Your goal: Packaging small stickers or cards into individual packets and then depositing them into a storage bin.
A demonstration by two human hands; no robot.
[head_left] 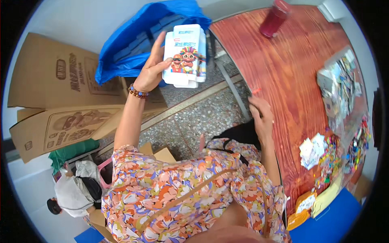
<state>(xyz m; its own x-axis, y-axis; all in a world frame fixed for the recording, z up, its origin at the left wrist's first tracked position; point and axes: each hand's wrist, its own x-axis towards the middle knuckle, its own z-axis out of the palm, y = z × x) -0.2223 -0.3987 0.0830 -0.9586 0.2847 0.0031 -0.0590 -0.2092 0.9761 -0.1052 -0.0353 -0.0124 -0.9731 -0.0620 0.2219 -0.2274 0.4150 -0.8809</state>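
My left hand (152,73) is raised at the upper middle, closed on a few flat white cartons (181,75) printed with colourful cartoon figures. The cartons overlap one another, and the thumb lies across the front one. Just behind them stands a blue plastic bag (115,46) with its mouth spread wide, holding stacks of pale blue flat pieces. At the left edge of the wooden table (283,85), my right hand (263,117) rests with its fingers loosely apart, and no object shows in it.
A large cardboard box (77,117) with raised flaps stands at left. On the table are a red lidded cup (274,19), a clear bag of small packets (340,87), paper cards (312,152), small coloured pieces (330,160) and an orange packet (302,210). Another person (75,192) is at lower left.
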